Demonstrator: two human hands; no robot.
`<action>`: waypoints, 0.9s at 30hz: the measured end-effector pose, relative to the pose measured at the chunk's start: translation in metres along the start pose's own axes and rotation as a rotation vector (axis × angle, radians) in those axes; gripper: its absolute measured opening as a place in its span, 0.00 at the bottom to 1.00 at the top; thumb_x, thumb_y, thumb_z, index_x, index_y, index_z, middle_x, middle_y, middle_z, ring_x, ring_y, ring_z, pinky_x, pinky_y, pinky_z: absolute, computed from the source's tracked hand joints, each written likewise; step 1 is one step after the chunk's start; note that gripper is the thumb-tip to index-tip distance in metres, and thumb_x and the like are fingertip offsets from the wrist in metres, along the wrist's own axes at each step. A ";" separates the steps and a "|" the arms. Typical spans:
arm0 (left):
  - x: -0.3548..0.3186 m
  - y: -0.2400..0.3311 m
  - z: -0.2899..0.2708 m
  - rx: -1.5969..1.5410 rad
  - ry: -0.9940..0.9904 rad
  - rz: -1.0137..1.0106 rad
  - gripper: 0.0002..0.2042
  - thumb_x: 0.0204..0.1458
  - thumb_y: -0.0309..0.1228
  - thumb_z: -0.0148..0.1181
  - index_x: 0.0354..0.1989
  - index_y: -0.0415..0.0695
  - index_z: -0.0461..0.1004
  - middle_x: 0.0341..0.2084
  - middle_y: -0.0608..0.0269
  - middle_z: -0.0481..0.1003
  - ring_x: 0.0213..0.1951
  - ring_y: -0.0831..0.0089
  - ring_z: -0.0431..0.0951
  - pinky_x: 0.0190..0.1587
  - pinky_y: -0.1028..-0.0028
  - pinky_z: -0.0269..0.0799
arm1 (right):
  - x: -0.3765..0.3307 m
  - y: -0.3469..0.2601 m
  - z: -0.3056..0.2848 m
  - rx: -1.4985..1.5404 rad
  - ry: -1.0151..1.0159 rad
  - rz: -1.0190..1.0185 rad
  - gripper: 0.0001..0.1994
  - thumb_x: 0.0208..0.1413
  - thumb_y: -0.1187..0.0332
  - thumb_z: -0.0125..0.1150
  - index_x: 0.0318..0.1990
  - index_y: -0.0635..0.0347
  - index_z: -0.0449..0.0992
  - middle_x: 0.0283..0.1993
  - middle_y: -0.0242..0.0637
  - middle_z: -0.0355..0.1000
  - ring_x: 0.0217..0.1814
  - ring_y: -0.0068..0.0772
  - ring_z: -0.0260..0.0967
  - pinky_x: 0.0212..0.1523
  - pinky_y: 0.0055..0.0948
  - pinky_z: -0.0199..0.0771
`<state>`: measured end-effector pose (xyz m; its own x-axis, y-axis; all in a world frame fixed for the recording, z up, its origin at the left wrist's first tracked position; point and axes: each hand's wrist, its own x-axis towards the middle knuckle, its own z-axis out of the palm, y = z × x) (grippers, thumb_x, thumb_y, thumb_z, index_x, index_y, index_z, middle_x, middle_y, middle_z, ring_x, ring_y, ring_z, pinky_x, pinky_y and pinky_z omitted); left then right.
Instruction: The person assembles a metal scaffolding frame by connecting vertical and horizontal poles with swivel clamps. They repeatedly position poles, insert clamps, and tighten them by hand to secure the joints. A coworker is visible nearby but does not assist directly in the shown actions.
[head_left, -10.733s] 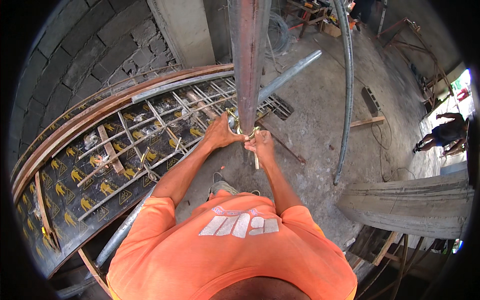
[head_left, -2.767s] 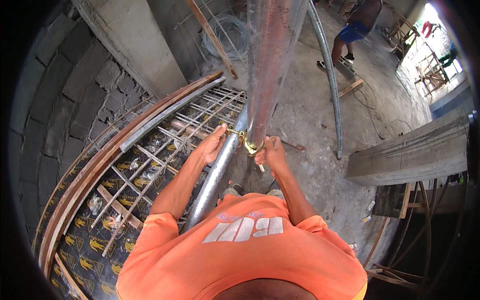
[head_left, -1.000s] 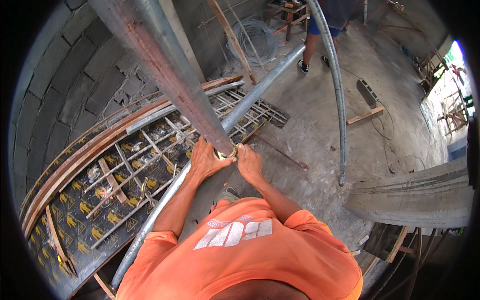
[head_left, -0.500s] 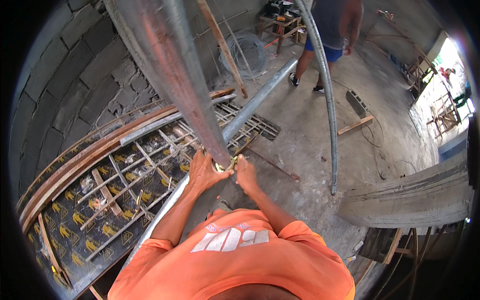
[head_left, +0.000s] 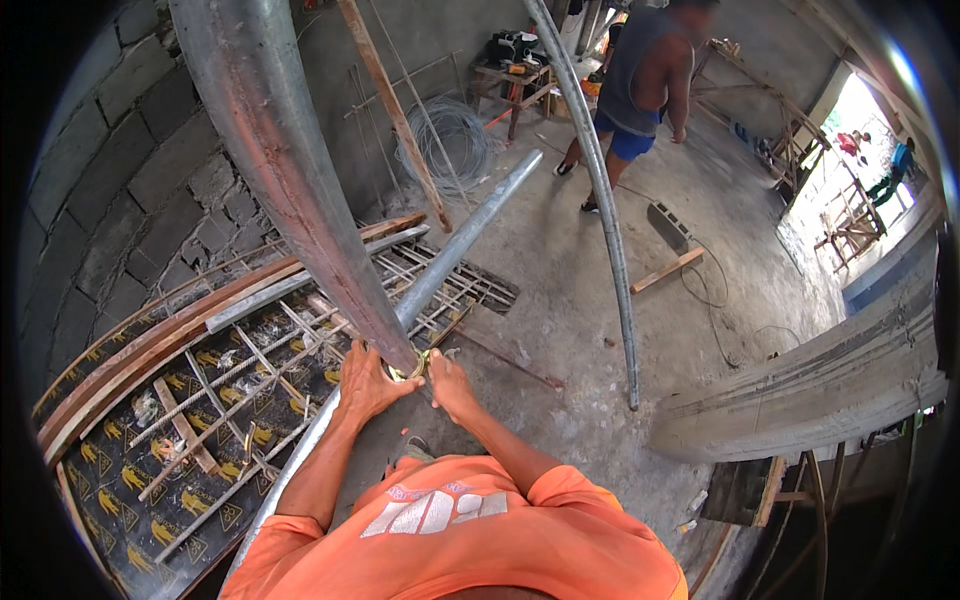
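A thick grey metal pole (head_left: 300, 190), stained reddish, slants down to between my hands. At its lower part sits a small yellowish metal pipe clamp (head_left: 423, 360). My left hand (head_left: 366, 388) is closed around the pole's near side and the clamp, its thumb pressed along the clamp's edge. On the other side, the curled fingers of my right hand (head_left: 452, 386) grip the clamp; a small grey bit shows by the fingertips, too small to name. A second galvanized pipe (head_left: 470, 235) runs away behind the pole. My palms hide much of the clamp.
A rebar grid (head_left: 245, 370) lies over a printed black board (head_left: 120, 490) at left. A thin metal pipe (head_left: 612, 250) stands to the right, beyond it a hollow block (head_left: 668, 226) and wood strip (head_left: 668, 271). Another person (head_left: 640, 90) stands farther back, near coiled wire (head_left: 445, 145).
My view has shifted, so the scene sits farther left and slightly lower. Both hands stay at the clamp with little change in grip. The other person has turned and shifted stance.
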<state>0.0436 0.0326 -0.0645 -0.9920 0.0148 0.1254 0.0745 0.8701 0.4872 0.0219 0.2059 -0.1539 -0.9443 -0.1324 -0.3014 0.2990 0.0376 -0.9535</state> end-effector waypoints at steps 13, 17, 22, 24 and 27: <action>-0.002 -0.001 0.003 0.008 -0.041 0.032 0.43 0.31 0.56 0.80 0.55 0.39 0.76 0.50 0.42 0.72 0.53 0.43 0.72 0.55 0.49 0.70 | -0.009 -0.015 -0.009 -0.596 0.136 -0.456 0.26 0.73 0.45 0.43 0.41 0.64 0.71 0.36 0.60 0.75 0.36 0.68 0.74 0.38 0.59 0.73; -0.004 0.000 0.001 0.041 0.002 0.036 0.43 0.32 0.55 0.80 0.55 0.39 0.76 0.51 0.42 0.72 0.54 0.42 0.73 0.56 0.49 0.70 | -0.006 -0.020 -0.005 0.079 -0.057 0.254 0.33 0.72 0.39 0.40 0.37 0.65 0.75 0.29 0.41 0.71 0.28 0.34 0.73 0.22 0.39 0.73; -0.003 0.005 -0.002 -0.021 0.006 0.025 0.41 0.32 0.53 0.81 0.55 0.40 0.76 0.52 0.41 0.71 0.55 0.42 0.73 0.57 0.48 0.70 | -0.010 -0.025 -0.018 -0.562 0.050 -0.327 0.27 0.74 0.46 0.38 0.42 0.63 0.72 0.36 0.57 0.76 0.38 0.66 0.73 0.40 0.57 0.70; -0.002 0.006 -0.004 -0.009 -0.024 -0.016 0.41 0.32 0.53 0.81 0.54 0.40 0.76 0.53 0.41 0.71 0.55 0.43 0.72 0.57 0.48 0.70 | -0.013 -0.024 -0.017 -0.572 -0.009 -0.199 0.25 0.75 0.48 0.38 0.44 0.63 0.71 0.42 0.62 0.76 0.45 0.74 0.70 0.45 0.61 0.68; 0.000 0.005 -0.003 -0.015 -0.025 -0.009 0.40 0.32 0.52 0.81 0.54 0.40 0.77 0.52 0.42 0.72 0.55 0.43 0.72 0.57 0.49 0.69 | -0.014 -0.022 -0.006 -0.481 0.087 -0.202 0.27 0.73 0.46 0.36 0.46 0.62 0.72 0.42 0.62 0.76 0.48 0.71 0.72 0.48 0.60 0.67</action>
<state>0.0447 0.0353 -0.0595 -0.9948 0.0191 0.0996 0.0667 0.8629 0.5009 0.0277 0.2127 -0.1289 -0.9905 -0.1024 -0.0914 0.0324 0.4727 -0.8806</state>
